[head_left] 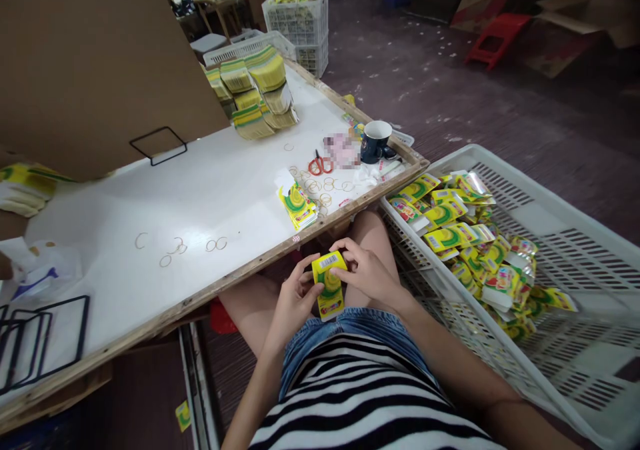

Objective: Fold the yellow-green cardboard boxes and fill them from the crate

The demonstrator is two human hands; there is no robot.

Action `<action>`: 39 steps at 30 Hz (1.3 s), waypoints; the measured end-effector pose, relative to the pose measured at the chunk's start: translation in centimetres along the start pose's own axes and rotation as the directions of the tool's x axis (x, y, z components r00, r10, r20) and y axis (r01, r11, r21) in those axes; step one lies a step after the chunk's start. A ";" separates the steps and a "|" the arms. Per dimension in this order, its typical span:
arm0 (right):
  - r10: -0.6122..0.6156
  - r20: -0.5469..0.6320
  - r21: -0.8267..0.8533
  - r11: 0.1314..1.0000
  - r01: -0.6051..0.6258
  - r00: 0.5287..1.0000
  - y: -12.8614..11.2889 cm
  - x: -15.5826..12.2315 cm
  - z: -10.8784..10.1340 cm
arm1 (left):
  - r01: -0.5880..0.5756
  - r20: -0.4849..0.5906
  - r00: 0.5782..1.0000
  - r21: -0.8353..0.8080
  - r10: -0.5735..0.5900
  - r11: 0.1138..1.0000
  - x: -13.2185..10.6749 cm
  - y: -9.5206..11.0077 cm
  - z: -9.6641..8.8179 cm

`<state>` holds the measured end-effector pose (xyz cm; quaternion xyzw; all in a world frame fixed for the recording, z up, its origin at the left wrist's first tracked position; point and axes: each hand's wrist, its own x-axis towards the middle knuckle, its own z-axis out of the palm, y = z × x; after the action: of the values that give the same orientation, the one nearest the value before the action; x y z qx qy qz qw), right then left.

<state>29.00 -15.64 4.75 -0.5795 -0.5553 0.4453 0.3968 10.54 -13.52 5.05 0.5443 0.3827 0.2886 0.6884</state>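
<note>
Over the lap, just below the near edge of the table point(200, 197): one bundle of packets point(329, 287), yellow and green print, barcode label on the top face, held roughly upright between both hands and touching no surface.

Grip: left hand point(295, 298) closed on the left and lower side. Right hand point(369, 271) closed over the top right corner, its fingers point(346, 251) curled onto the upper edge. Both hands grip the bundle; neither is open.

Handling, as judged: light, since fingertips alone carry it. The wrappers look glossy, so the packets are probably slick against one another and liable to fan out or slide if squeezed on the flat faces only. The stack appears slightly flexible rather than rigid. It is not fragile, though corners could crease.

Hold, as judged: best across the narrow sides, thumb opposing fingers, with a second hand capping one end to keep the edges square.

Nearby:
- small stack of like packets point(299, 207) on the table near its edge
- rubber bands point(325, 187) scattered beside it
- red-handled scissors point(320, 165)
- dark mug point(376, 140) at the far corner
- tall piles of packets point(257, 93) further back
- white crate point(575, 243) to the right, with loose packets point(465, 237) heaped at its near end
</note>
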 end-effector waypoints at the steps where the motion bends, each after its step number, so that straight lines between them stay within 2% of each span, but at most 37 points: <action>1: 0.008 -0.007 -0.013 1.000 -0.008 1.000 -0.1 0.0 0.1 | 0.002 0.002 1.000 -0.019 -0.002 1.000 0.0 0.1 0.0; 5: -0.002 -0.013 -0.044 0.999 0.001 1.000 -0.4 0.1 0.4 | -0.037 -0.044 0.998 -0.073 0.034 0.997 0.2 0.3 0.1; 9: -0.060 0.009 0.028 0.998 0.060 0.998 0.0 0.1 0.1 | -0.059 -0.059 0.997 -0.100 0.053 0.993 0.5 0.5 0.1; 13: -0.126 -0.097 0.135 0.981 0.138 0.987 0.8 0.2 0.1 | -0.043 -0.011 0.999 -0.107 0.042 0.993 0.8 0.5 0.3; 16: -0.102 -0.107 0.289 0.948 0.129 0.989 1.1 0.0 0.4 | -0.061 0.009 0.998 -0.107 0.062 0.992 0.9 0.5 1.0; 18: -0.065 -0.183 0.322 0.939 0.122 0.981 1.2 -0.1 0.2 | -0.097 -0.003 0.995 -0.079 0.097 0.992 1.3 0.4 1.3; 19: -0.042 -0.281 0.325 0.936 0.136 0.959 1.3 -0.1 -0.1 | -0.126 -0.020 0.992 -0.045 0.126 0.991 1.6 0.4 1.2; 20: -0.021 -0.415 0.328 0.929 0.171 0.910 1.4 -0.2 -0.5 | -0.165 -0.046 0.985 0.006 0.165 0.986 2.1 0.3 1.0; 22: 0.011 -0.676 0.328 0.900 0.287 0.737 1.7 0.0 -1.4 | -0.248 -0.107 0.957 0.177 0.269 0.952 3.4 0.1 0.0; 23: 0.025 -0.751 0.328 0.881 0.341 0.660 1.9 0.1 -1.7 | -0.274 -0.129 0.938 0.293 0.321 0.916 4.3 0.0 -0.7; 24: 0.031 -0.774 0.327 0.874 0.358 0.633 2.1 0.4 -1.8 | -0.277 -0.142 0.919 0.428 0.367 0.860 5.3 -0.2 -1.5; 25: 0.028 -0.753 0.325 0.884 0.335 0.658 2.3 0.9 -1.7 | -0.257 -0.159 0.902 0.546 0.400 0.797 6.5 -0.4 -2.4; 26: 0.022 -0.702 0.314 0.907 0.282 0.712 2.5 1.5 -1.4 | -0.228 -0.164 0.894 0.634 0.417 0.739 7.6 -0.7 -3.1; 28: 0.014 -0.579 0.244 0.957 0.157 0.815 2.7 3.3 -0.3 | -0.151 -0.149 0.903 0.767 0.403 0.623 9.7 -1.2 -4.3; 29: 0.005 -0.541 0.209 0.969 0.129 0.841 2.7 4.6 0.3 | -0.115 -0.138 0.915 0.811 0.378 0.574 10.6 -1.4 -4.7; 33: -0.037 -0.476 0.034 0.998 0.061 0.879 2.1 10.4 2.3 | -0.091 -0.062 0.947 0.888 0.316 0.450 12.1 -1.9 -5.3; 36: -0.038 -0.435 -0.112 0.994 -0.013 0.900 1.5 13.8 3.3 | -0.134 -0.006 0.947 0.901 0.320 0.413 11.7 -1.8 -5.5; 39: -0.037 -0.398 -0.229 0.972 -0.061 0.917 1.2 15.5 4.1 | -0.150 0.014 0.949 0.900 0.316 0.410 11.5 -1.5 -5.8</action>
<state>25.18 -0.45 1.25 -0.7048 -0.5080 0.2506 0.4272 11.85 -1.43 0.43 0.8468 0.4503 0.1794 0.2191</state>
